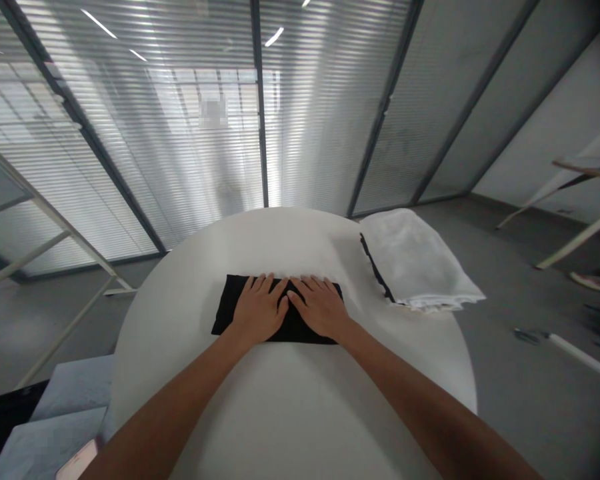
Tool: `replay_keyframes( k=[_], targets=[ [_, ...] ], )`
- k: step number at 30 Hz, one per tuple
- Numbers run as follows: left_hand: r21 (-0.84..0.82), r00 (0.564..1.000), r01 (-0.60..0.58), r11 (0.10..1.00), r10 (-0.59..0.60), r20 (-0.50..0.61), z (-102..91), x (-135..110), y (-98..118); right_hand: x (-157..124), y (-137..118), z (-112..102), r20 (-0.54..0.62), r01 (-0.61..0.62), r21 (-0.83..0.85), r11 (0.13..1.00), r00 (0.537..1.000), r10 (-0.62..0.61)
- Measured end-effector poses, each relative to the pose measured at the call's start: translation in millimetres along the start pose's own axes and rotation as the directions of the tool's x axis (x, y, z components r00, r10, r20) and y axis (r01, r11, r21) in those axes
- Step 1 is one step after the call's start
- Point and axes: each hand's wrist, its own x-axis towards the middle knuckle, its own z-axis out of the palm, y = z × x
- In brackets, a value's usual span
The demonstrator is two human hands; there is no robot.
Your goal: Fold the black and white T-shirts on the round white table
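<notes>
A black folded cloth point(305, 331) lies flat on the round white table point(300, 413), its long side running left to right. My left hand point(261, 307) rests palm down on it, left of the middle, with fingers stretched toward the far edge. Beside it, my right hand point(321, 305) presses flat on the cloth's right part, fingers also extended. The two thumbs come close together near the cloth's centre. Neither hand grips anything. At the table's right lies a stack of folded white cloth point(415, 260), with a dark strip point(377, 270) showing along its left side.
A white metal frame point(70, 230) stands at the left on the floor. Low at the left are grey-blue padded surfaces point(60, 427) with a phone point(80, 461) on one. Glass partitions with blinds point(205, 147) rise behind the table. Furniture legs point(575, 241) stand at the right.
</notes>
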Motion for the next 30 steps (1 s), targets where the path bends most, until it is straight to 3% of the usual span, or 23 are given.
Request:
replay_keyframes(
  k=[9, 16, 21, 26, 30],
  targets=[
    [-0.148, 0.988, 0.139, 0.979, -0.147, -0.041, 6.2, -6, -35, -8, 20, -5, 0.001, -0.044, 0.049, 0.998, 0.999, 0.044],
    [-0.354, 0.966, 0.257, 0.899, -0.231, 0.116, 6.6, -30, -71, -24, 34, -9, 0.024, -0.065, 0.040, 0.997, 0.998, 0.064],
    [-0.468, 0.967, 0.255, 0.846, -0.223, 0.123, 7.5, -40, -79, -38, 39, -19, 0.043, -0.026, 0.000, 1.000, 0.999, 0.026],
    [-0.499, 0.976, 0.215, 0.839, -0.175, 0.127, 3.7, -39, -78, -16, 40, -40, 0.178, 0.028, -0.028, 0.999, 0.984, -0.023],
    [-0.517, 0.986, 0.166, 0.840, -0.133, 0.101, 1.4, -39, -79, 15, 20, -42, 0.241, 0.094, 0.142, 0.985, 0.962, -0.126]
  ],
)
